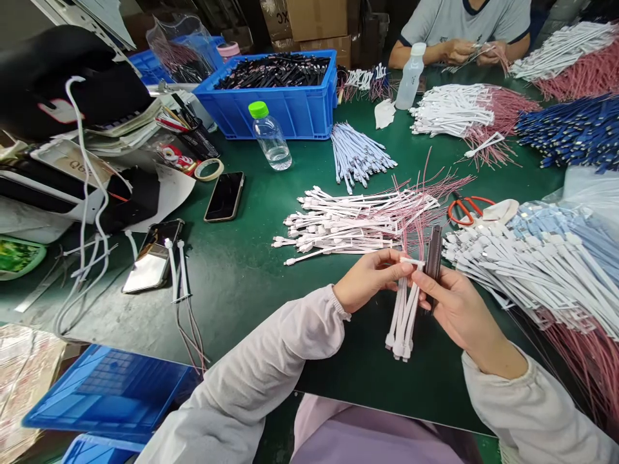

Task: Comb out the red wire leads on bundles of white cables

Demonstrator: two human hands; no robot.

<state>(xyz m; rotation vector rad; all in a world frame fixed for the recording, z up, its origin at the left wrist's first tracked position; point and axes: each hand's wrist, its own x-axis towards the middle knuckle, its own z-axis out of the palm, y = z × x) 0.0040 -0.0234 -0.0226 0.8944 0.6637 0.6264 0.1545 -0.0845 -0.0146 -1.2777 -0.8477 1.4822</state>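
My left hand (370, 277) pinches the top of a small bunch of white cable pieces (403, 322) that hang down between my hands. My right hand (452, 306) is closed around the same bunch and also holds a dark ribbed strip (434, 252) that stands upright behind its fingers. Just beyond my hands a pile of white connectors with pink wires (358, 222) lies on the green table (251, 270). A bigger heap of white cables (541, 264) is at my right.
A blue crate (285, 106) of black parts stands at the back, with a green-capped bottle (269, 135) before it. A phone (225, 196), tape roll (209, 169), mirror (152, 258) and orange scissors (464, 209) lie about. Another person (464, 32) works opposite. Blue lid (106, 393) near left.
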